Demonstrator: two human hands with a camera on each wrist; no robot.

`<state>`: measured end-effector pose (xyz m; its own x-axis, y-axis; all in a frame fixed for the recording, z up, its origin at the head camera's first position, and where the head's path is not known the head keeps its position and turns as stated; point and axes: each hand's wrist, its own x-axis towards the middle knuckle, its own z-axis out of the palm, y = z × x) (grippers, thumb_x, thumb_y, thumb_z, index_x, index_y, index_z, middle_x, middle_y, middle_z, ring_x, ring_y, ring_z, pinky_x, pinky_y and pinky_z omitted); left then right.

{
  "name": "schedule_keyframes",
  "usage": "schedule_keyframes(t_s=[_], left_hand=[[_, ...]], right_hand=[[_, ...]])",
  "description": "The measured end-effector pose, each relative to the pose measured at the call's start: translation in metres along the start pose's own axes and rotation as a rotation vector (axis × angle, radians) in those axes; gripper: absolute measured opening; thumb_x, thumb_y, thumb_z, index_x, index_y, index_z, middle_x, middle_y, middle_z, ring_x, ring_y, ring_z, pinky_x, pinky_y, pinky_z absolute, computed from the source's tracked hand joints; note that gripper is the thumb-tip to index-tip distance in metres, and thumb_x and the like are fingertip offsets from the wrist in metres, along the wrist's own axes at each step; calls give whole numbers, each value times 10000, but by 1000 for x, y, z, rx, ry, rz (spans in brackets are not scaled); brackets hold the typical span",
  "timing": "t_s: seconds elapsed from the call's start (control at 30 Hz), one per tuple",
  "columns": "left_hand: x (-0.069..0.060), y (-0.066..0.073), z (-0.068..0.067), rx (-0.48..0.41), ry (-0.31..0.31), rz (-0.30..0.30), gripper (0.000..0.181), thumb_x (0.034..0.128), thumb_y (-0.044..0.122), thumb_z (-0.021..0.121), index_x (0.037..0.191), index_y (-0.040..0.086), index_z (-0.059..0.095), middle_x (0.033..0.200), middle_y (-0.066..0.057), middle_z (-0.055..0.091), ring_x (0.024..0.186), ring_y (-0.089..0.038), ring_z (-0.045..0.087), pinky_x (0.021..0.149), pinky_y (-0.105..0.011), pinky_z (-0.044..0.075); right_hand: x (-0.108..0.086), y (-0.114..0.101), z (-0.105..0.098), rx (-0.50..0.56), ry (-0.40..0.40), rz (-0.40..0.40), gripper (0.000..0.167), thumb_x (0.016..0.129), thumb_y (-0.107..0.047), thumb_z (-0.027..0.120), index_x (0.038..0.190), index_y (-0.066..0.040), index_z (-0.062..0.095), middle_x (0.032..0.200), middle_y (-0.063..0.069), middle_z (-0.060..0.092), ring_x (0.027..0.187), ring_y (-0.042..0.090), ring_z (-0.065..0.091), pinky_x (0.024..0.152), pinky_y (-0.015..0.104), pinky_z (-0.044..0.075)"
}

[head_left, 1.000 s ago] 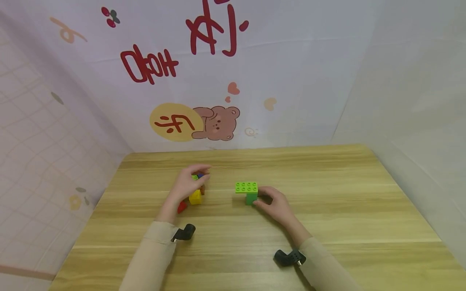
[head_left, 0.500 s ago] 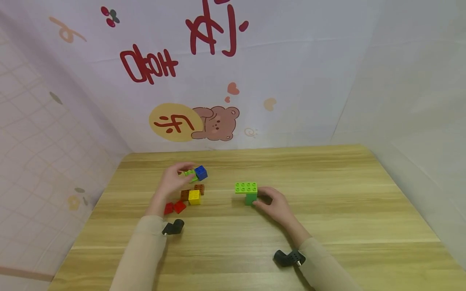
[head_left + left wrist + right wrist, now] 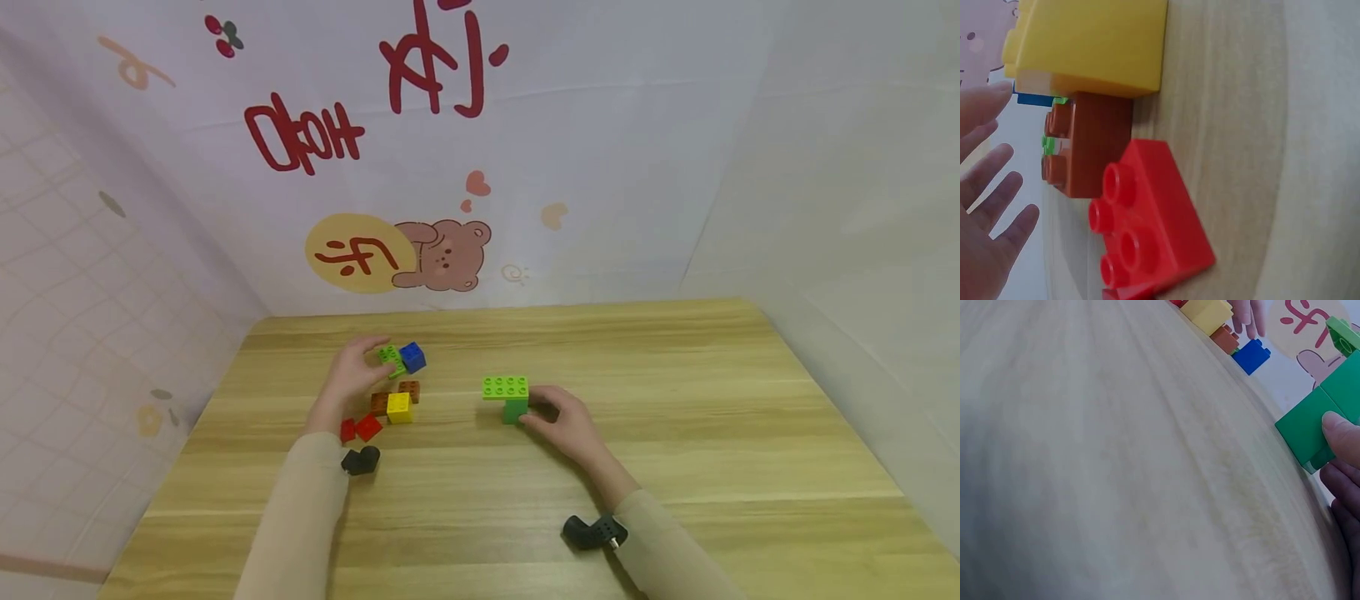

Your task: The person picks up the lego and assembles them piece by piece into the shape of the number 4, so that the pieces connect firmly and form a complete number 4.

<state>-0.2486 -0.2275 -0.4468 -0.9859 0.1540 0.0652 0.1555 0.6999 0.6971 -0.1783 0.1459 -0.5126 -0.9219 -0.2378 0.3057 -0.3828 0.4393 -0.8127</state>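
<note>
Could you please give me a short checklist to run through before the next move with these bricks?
1. Right hand steadying the green brick column: ok, thumb and fingers hold it.
2. Light-green eight-stud brick on the column: ok, it lies across the top, overhanging toward the left.
3. Studs on that top brick uncovered: ok, all eight show.
4. Left hand positioned at the loose light-green brick: ok, it is right beside it.
5. Left hand gripping that brick: not ok, the fingers look spread in the left wrist view.
6. Loose brick separated from the blue brick: cannot tell, they lie close together.
</note>
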Motion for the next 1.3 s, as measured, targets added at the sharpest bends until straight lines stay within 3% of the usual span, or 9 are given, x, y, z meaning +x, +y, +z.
schedule_keyframes(t_s=[0.27, 0.7, 0.9, 1.1, 1.3], left_hand=[[5, -9, 5, 27, -33, 31, 566, 884, 86, 732, 1391, -43, 516, 1438, -260, 460, 1350, -449, 362, 1123, -593, 256], [8, -14, 9, 35, -66, -13, 607, 899, 125, 723, 1439, -4, 479, 1496, -251, 396, 1392, -443, 306, 1144, -590, 208], [11, -17, 11, 63, -99, 44, 607, 879, 85, 731, 1428, -18, 491, 1491, -242, 412, 1381, -439, 330, 1141, -576, 228], [11, -21, 13, 179, -137, 133, 565, 885, 76, 721, 1403, -31, 521, 1484, -246, 422, 1364, -467, 343, 1126, -608, 231], [9, -23, 12, 179, -131, 93, 572, 876, 93, 745, 1407, 26, 543, 1476, -235, 436, 1360, -473, 336, 1123, -619, 219]], right_hand=[[0, 1, 1, -1, -2, -1, 409, 809, -156, 835, 1184, -75, 696, 1112, 28, 699, 1063, 221, 637, 938, 433, 504], [0, 2, 2, 15, 8, -26, 395, 805, -119, 833, 1171, -57, 696, 1100, 41, 702, 1052, 231, 640, 924, 430, 513], [0, 1, 1, 11, 6, -15, 400, 806, -138, 835, 1176, -69, 697, 1105, 28, 701, 1058, 221, 638, 931, 425, 510], [-1, -1, 1, 15, 5, 1, 400, 809, -140, 833, 1179, -74, 696, 1109, 28, 697, 1064, 226, 636, 934, 434, 507], [0, -1, 1, 15, 4, 5, 398, 809, -137, 833, 1177, -72, 696, 1110, 32, 698, 1068, 229, 635, 942, 434, 503]])
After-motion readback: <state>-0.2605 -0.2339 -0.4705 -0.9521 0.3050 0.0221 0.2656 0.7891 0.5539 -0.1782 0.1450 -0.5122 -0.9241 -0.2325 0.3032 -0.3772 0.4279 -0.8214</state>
